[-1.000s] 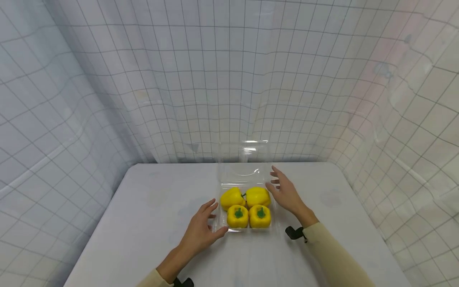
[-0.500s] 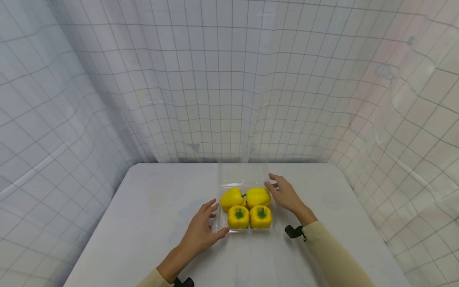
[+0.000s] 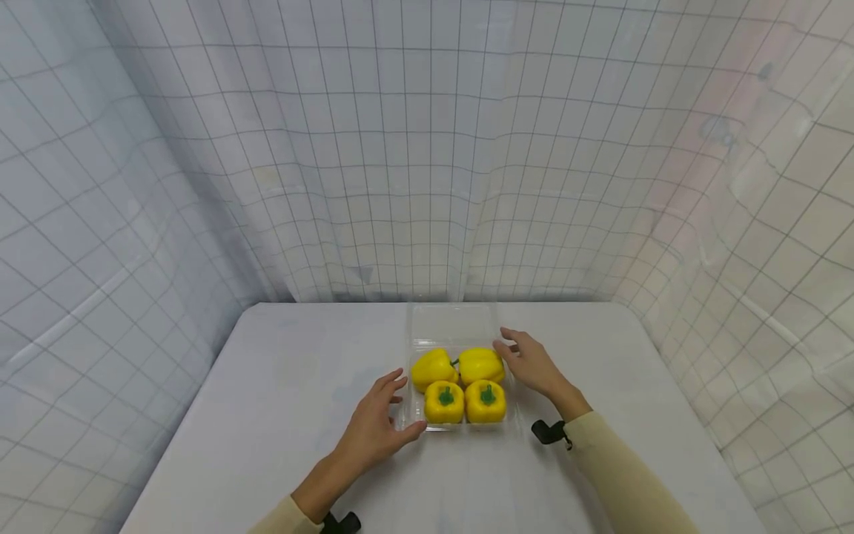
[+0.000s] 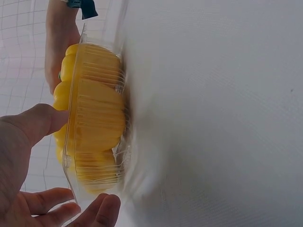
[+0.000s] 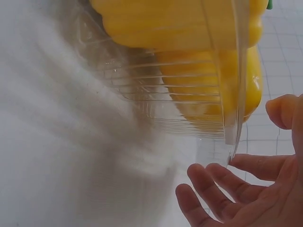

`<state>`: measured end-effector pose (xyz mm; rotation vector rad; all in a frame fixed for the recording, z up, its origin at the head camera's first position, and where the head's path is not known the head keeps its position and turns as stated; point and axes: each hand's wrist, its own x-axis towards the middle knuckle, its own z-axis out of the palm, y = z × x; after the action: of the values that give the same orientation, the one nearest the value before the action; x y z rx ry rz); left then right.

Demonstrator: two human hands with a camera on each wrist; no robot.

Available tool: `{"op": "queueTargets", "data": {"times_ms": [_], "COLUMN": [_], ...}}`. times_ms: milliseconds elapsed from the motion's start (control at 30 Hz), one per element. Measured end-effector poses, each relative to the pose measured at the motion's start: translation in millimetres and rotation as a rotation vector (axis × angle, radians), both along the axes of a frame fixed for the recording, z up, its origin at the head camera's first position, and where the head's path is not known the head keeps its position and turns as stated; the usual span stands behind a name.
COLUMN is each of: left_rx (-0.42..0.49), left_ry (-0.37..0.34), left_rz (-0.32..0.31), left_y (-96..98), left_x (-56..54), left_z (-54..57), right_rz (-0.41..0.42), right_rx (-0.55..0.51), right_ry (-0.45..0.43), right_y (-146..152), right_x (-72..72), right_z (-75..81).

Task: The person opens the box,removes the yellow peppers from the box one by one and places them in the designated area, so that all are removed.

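Several yellow bell peppers [image 3: 485,403] with green stems sit in a clear plastic clamshell box [image 4: 71,142], two lying at the back and two upright in front. The box's lid [image 3: 454,322] is folded back behind them. My left hand [image 3: 375,426] is at the box's front left, fingers spread along its side. In the left wrist view its thumb meets the rim, with the fingers around the corner. At the back right is my right hand [image 3: 530,367], its fingers loosely spread. The right wrist view has its index fingertip at the rim and its thumb apart from the peppers.
A white-covered table [image 3: 300,363] carries the box near its middle. White curtains [image 3: 427,148] with a dark grid surround it at the back and both sides. Dark wrist cameras [image 3: 548,432] are strapped to both wrists.
The lid has tipped from standing raised at the back to lying low behind the peppers. My right hand has moved slightly down and toward me; the left has stayed nearly still.
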<state>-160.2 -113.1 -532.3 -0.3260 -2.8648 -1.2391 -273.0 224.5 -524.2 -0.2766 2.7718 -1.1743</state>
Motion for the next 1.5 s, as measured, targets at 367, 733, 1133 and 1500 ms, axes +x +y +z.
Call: {"op": "queueTargets", "data": {"times_ms": [367, 733, 1133, 1500], "left_rx": [-0.020, -0.071, -0.130, -0.176], "left_ry": [-0.006, -0.001, -0.033, -0.030], "left_rz": [-0.001, -0.005, -0.051, -0.082], "left_y": [-1.5, 0.0, -1.6, -3.7], "left_x": [-2.8, -3.8, -7.5, -11.6], "left_z": [1.1, 3.1, 3.1, 4.6], "right_rz": [0.007, 0.060, 0.234, 0.383], "right_rx": [0.049, 0.124, 0.205, 0.349], "right_ry": [0.034, 0.208, 0.347, 0.465], "right_y": [2, 9, 8, 4], "right_x": [0.2, 5.2, 30.1, 51.4], "right_z": [3.3, 11.5, 26.8, 36.7]}}
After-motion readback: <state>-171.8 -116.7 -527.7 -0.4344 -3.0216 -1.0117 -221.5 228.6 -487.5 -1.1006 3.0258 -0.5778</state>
